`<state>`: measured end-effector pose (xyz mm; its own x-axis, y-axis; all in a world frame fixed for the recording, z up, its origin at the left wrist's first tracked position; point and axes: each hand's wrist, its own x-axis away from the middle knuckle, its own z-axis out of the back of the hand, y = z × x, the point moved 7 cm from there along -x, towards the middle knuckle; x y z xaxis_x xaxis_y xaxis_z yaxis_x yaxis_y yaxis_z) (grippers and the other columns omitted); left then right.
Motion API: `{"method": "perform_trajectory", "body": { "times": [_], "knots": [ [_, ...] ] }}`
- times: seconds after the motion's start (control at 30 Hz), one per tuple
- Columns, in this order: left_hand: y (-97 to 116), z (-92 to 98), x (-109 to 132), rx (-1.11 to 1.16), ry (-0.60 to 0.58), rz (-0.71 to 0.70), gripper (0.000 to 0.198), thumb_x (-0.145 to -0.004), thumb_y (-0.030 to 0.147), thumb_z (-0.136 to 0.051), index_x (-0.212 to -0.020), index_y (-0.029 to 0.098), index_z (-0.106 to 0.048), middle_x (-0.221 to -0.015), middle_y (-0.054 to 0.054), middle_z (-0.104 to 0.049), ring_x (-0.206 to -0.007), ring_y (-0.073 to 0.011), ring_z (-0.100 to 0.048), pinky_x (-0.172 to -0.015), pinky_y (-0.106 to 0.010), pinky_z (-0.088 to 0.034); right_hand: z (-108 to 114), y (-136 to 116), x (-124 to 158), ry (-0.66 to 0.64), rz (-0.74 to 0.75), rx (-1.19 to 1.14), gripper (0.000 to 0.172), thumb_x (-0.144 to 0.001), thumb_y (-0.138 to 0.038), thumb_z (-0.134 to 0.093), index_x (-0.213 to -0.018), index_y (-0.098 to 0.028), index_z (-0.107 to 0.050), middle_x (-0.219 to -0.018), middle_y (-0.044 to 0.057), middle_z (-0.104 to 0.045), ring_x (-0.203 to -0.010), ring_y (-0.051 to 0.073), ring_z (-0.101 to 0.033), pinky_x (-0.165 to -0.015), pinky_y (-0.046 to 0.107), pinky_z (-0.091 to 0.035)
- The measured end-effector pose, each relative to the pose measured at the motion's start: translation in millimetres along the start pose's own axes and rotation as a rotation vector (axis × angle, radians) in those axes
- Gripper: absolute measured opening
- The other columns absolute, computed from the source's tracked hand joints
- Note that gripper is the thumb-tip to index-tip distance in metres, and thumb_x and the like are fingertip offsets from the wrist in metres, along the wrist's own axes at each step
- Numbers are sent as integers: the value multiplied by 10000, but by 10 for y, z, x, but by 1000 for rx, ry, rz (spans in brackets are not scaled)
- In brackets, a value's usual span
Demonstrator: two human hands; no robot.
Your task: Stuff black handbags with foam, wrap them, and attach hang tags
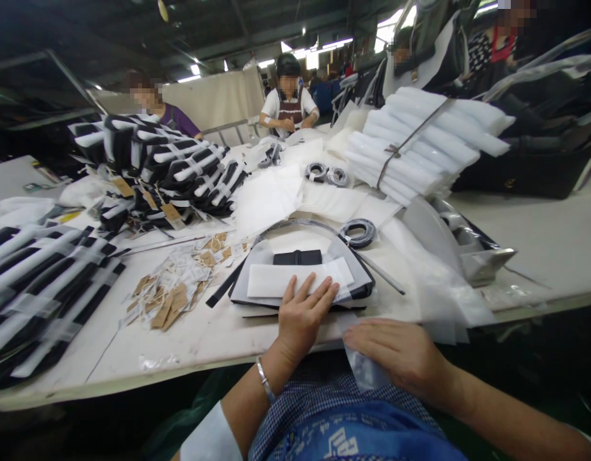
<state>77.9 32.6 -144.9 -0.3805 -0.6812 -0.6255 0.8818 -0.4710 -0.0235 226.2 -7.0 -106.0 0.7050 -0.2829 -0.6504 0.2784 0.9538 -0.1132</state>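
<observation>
A handbag point(240, 289) lies flat in front of me with grey-white sheeting over it and black edges. Across its lower part runs a white foam strip point(266, 280), and just above that sits a dark strap piece point(298, 257). My left hand point(302, 314) rests on the strip and the bag, fingers spread and flat. At the table edge, my right hand point(396, 352) has its fingers pressed together over a clear plastic sheet point(367, 371), which hangs down towards my apron. The thumb of this hand is hidden.
Wrapped black-and-white bundles point(165, 160) pile up at left. Paper tags point(173, 301) lie nearer. Coiled grey cords point(357, 232) sit behind the bag. A tied stack of white foam rolls point(415, 141) stands at right, beside loose plastic sheets point(434, 288). Across the table a person point(289, 102) works.
</observation>
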Motion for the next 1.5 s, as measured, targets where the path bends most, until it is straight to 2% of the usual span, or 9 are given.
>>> {"method": "perform_trajectory", "body": {
  "times": [0.17,0.3,0.43,0.6,0.8,1.03,1.27,1.4,1.5],
  "knots": [
    [2,-13,37,37,-1,5,373,-989,243,-531,-1358,287,-556,-1350,1,-636,-1315,-258,-542,-1148,-558,-366,77,375,-403,-48,-66,-16,389,-867,-67,-434,-1116,-185,-709,-1021,56,-767,-924,171,-721,-848,300,-574],
    [7,-31,33,53,18,21,289,-986,246,-536,-1260,263,-628,-1338,-12,-649,-1318,-263,-540,-1147,-565,-373,-103,813,-573,-138,-225,38,449,-794,-25,-487,-1079,-253,-746,-977,10,-775,-883,183,-718,-805,293,-547],
    [12,-17,3,52,82,29,240,-983,217,-531,-1175,233,-673,-1290,-35,-682,-1270,-269,-584,-1141,-552,-392,-320,1130,-610,-266,-374,84,361,-792,-34,-572,-974,-272,-774,-912,-7,-776,-865,197,-710,-783,295,-529],
    [1,-31,3,95,125,22,228,-987,205,-512,-1134,204,-686,-1290,-41,-682,-1233,-263,-614,-1098,-514,-458,-429,1200,-668,-359,-399,36,105,-890,-217,-655,-877,-239,-756,-835,18,-749,-823,190,-682,-765,291,-501],
    [-36,-70,12,103,155,32,261,-992,164,-467,-1122,166,-694,-1246,-51,-706,-1196,-271,-638,-1049,-482,-516,-490,1311,-679,-323,-471,-37,91,-899,-232,-661,-855,-227,-740,-845,13,-748,-834,184,-665,-781,291,-483],
    [-33,-50,-2,100,168,15,291,-1002,164,-434,-1137,162,-692,-1246,-66,-704,-1180,-263,-650,-1030,-440,-540,-594,1520,-667,-415,-658,-166,39,-806,-223,-726,-784,-201,-702,-791,8,-701,-782,179,-628,-706,271,-450],
    [-70,-5,-65,142,183,90,251,-994,156,-447,-1055,169,-691,-1128,-45,-748,-1083,-205,-696,-1006,-360,-554,-708,1670,-652,-449,-780,-243,189,-765,-232,-749,-901,-207,-619,-718,-36,-633,-659,145,-576,-602,238,-385],
    [-54,-10,-88,71,119,63,276,-995,192,-466,-1167,227,-678,-1257,-48,-698,-1084,-234,-691,-913,-377,-599,-714,1741,-722,-422,-744,-254,369,-729,-213,-772,-1032,-223,-561,-803,-50,-624,-643,116,-547,-608,225,-375],
    [-41,-50,-78,40,72,37,291,-995,220,-469,-1207,226,-667,-1319,-46,-662,-1109,-255,-679,-895,-386,-606,-737,1815,-760,-437,-729,-237,456,-678,-256,-828,-1042,-225,-555,-766,-67,-587,-623,112,-522,-584,222,-341]
  ]
}}
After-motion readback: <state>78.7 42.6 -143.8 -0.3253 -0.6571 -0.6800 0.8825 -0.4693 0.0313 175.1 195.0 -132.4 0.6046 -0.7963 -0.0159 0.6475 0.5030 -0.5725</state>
